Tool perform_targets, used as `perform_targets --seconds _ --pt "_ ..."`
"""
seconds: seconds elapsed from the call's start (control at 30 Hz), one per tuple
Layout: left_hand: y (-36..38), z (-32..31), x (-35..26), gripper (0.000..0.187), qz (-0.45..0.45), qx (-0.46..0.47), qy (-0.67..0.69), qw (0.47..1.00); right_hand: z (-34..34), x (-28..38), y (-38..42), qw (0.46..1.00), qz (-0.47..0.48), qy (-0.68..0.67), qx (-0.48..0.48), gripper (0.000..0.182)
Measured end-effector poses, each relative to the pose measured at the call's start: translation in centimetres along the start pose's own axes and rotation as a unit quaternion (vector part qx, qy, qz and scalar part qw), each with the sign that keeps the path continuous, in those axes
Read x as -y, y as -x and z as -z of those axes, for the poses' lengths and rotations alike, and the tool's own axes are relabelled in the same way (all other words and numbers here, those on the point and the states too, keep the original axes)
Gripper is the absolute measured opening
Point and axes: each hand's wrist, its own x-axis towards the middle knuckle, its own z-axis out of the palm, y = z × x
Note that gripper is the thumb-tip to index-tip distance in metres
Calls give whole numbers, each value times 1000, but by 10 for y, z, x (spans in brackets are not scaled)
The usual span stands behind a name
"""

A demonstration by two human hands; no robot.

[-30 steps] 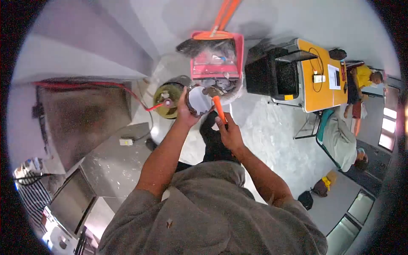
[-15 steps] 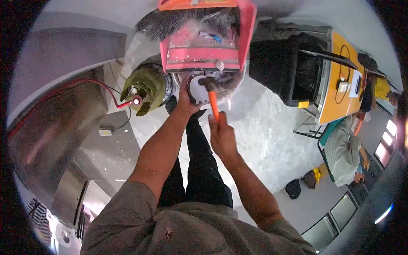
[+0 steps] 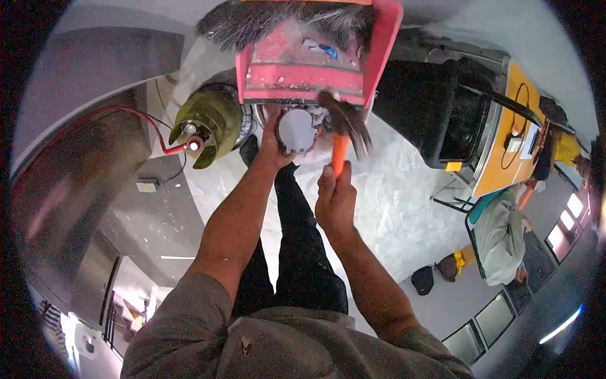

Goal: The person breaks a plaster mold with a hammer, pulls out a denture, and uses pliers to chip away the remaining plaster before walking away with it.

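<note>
My left hand (image 3: 273,140) is wrapped round the side of a round piece with a flat white face and a darker, notched rim (image 3: 297,131); its exact kind does not show. In my right hand (image 3: 336,201) is a hammer (image 3: 340,151), gripped by its orange handle, its dark head raised to the right of the white face and apart from it. Behind both hands rises a dusty pink dustpan (image 3: 303,77), with bits of debris in it and dark broom bristles (image 3: 252,26) across its top. Pale, broken scraps (image 3: 320,117) lie beneath the dustpan's lip, beside the round piece.
A green gas cylinder (image 3: 218,117) with a red hose (image 3: 154,126) stands at the left. To the right are a large black case (image 3: 416,104) and an orange-topped table (image 3: 505,148) with cables. Bags (image 3: 423,280) lie on the floor farther right, near a seated person (image 3: 502,243).
The hammer has lifted off the white face and swung to the right with my right hand. My left hand keeps its hold on the round piece. The view has shifted slightly.
</note>
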Motion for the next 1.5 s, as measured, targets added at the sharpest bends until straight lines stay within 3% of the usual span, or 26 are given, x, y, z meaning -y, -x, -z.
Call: perform_targets --seconds 0.03,0.07,0.1,0.17,0.23,0.3,0.33,0.37,0.43,0.47,0.57,0.6,0.7,0.77,0.8,0.9,0.97,1.03,1.1,1.17,1.23,1.3,1.37,1.43,1.47,1.5 --pt "0 -7 -2 53 16 -4 -26 1000 -12 -20 0 999 6 -15 -32 34" --pt "10 -29 1 52 -24 -92 -73 993 -18 -30 -6 997 -1 70 27 32" --pt "5 -19 4 52 -24 -91 -73 993 -20 -35 -13 984 -8 155 85 31" --pt "-11 18 8 52 -19 -31 0 999 -15 -29 -12 980 -21 154 122 30" --pt "-10 11 8 50 -14 1 18 1000 -1 -6 -12 987 -29 117 108 29" --pt "4 1 10 47 -30 -27 20 999 10 2 0 997 19 58 42 28" --pt "4 1 7 48 -22 -10 23 999 3 -19 3 996 78 50 -15 29" --pt "-1 2 4 48 -25 -6 21 999 -6 -41 2 995 94 41 -11 30" --pt "-9 8 3 49 -12 17 25 999 -15 -53 -16 979 -4 165 116 29" --pt "-4 9 8 49 -37 -12 -19 999 -18 -61 -21 977 8 179 112 30" --pt "4 -26 11 50 -49 -10 7 999 6 -20 -20 988 19 117 98 25" --pt "-10 -5 11 49 -41 -39 6 998 15 -5 -15 994 1 74 80 27" --pt "3 -36 10 50 -32 20 7 999 12 -11 -9 999 -10 23 23 29" --pt "-2 -40 14 51 -44 22 -4 999 -3 -46 -13 982 -1 166 86 27" --pt "-3 -38 14 52 -58 18 -15 998 -3 -53 -15 983 50 160 79 26" --pt "1 -30 14 52 -39 23 12 999 24 -3 -9 992 9 71 102 26" --pt "15 -31 10 50 -40 -19 -8 999 32 15 5 999 22 25 39 25" --pt "16 -36 7 49 -28 39 2 999 24 -4 13 1000 19 2 6 28" --pt "3 -27 11 52 -45 27 22 998 8 -27 -3 982 -10 151 113 29" --pt "6 -23 12 51 -49 -14 -23 998 7 -40 -5 980 -8 151 131 27" --pt "-3 -18 8 51 -43 24 0 999 20 -14 -8 985 -22 120 126 30" --pt "7 -18 12 51 -45 -18 11 999 32 11 4 994 -39 67 81 28" --pt "6 -26 10 50 -50 -35 -6 998 20 -10 12 1000 -13 27 -5 29" --pt "-3 -28 10 50 -29 55 32 998 5 -35 -2 985 80 144 50 29" --pt "-4 -30 11 51 -46 65 9 997 6 -39 -8 976 -5 176 131 29" --pt "-1 -27 12 51 -45 63 7 997 12 -29 -5 976 -6 174 131 29"
